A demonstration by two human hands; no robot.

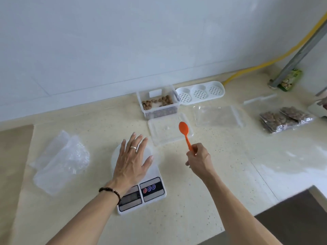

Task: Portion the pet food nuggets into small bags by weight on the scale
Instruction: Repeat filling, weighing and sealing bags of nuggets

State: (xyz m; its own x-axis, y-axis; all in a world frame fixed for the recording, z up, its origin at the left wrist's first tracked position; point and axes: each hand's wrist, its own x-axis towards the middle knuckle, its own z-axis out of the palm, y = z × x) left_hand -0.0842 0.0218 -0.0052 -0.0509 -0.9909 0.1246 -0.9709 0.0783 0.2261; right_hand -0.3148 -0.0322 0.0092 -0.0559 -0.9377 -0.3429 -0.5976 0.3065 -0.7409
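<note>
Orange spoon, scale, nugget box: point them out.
Orange spoon [183, 126], head view, on its bowl.
Scale [152, 188], head view, on its button panel.
Nugget box [160, 113], head view, on its front wall.

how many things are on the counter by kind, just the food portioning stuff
scale: 1
orange spoon: 1
clear tub of nuggets: 1
tub lid: 1
filled bags of nuggets: 2 at least
stacks of empty bags: 2, the other at
white perforated tray: 1
total: 9 at least

White perforated tray [200, 93] by wall; yellow hose [276, 61]; green packet [290, 80].
</note>
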